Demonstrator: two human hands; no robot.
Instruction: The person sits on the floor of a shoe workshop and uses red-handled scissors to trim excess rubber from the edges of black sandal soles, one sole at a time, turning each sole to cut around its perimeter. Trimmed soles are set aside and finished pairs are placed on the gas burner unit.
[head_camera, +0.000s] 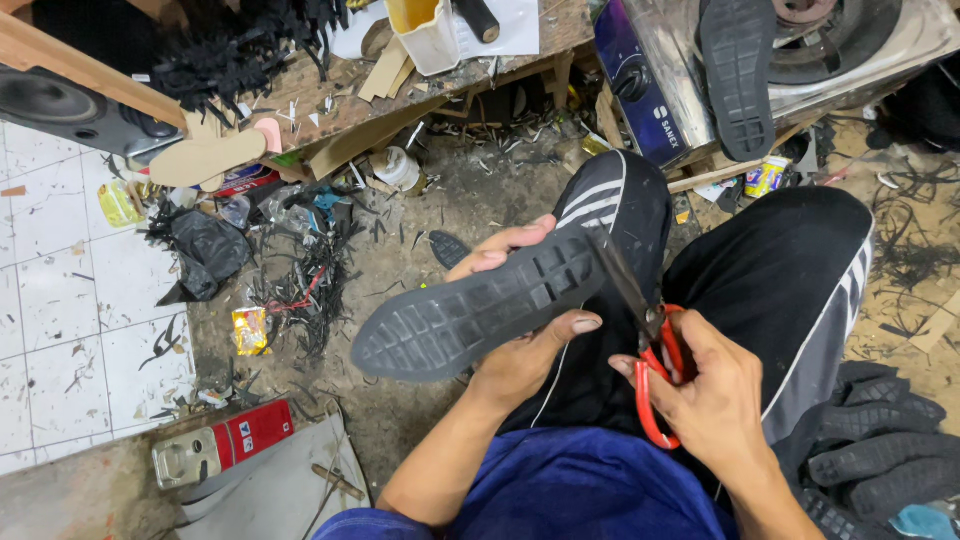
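The person's left hand (520, 340) is wrapped around the heel end of a black rubber sole (470, 310), tread up, held over the lap. The right hand (715, 400) is closed on red-handled scissors (650, 350), whose blades are at the sole's heel edge. For a clean trim here, probably best to turn the sole into the blades in short bites, with the thumb clear of the cutting line. More soles (880, 450) are piled by the right knee.

Even, fairly bright overhead light with soft shadows, glare on the metal stove (850, 60) at upper right, sharp centre, wide-angle bending toward the frame edges
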